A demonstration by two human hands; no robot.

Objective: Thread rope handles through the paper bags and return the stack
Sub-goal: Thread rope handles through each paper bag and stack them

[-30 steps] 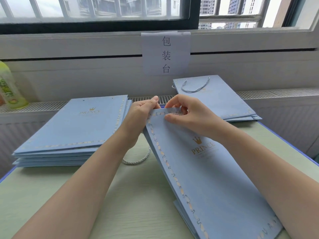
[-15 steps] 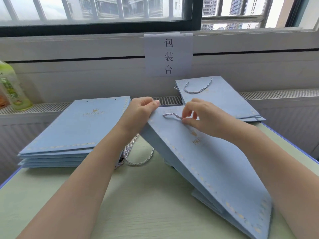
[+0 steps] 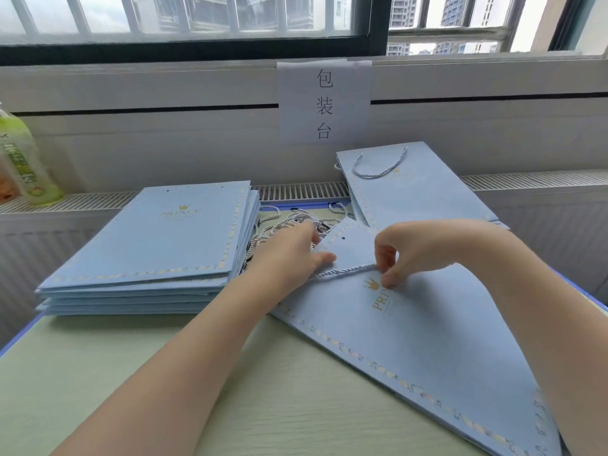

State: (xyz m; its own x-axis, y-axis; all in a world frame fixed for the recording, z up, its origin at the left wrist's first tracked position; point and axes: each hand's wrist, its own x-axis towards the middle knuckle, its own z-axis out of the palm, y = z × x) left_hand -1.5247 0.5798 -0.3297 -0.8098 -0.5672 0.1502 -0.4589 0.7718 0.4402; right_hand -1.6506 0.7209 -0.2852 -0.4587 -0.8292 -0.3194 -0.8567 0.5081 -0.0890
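Head view looks down on a flat light-blue paper bag with a gold crown and "PRINCE" print, lying skewed on the pale green desk at about four o'clock from the picture's centre. One punched hole shows near its top edge, beside the left thumb. A twisted white-and-grey rope handle runs across the bag's upper face from under the left hand to the right hand.

The right hand's grip is clamped on the rope: thumb and forefinger pinch its end just above the gold crown. The left hand presses the bag's top corner, thumb laid along the paper; whether its hidden fingers also hold rope I cannot tell.

My reading is that the threading step is in hand, with one end of the rope already fed through and drawn across. The next move probably calls for steering the pinched end to the visible hole and pushing it through while the left hand steadies the paper; the limp cord may need a firm point.

At twelve o'clock from the bag lies a loose pile of spare grey ropes. At ten o'clock sits a stack of unthreaded blue bags, at one o'clock a smaller stack of finished bags with handles. A green drink bottle stands on the sill at nine o'clock, and a white paper sign hangs at twelve.
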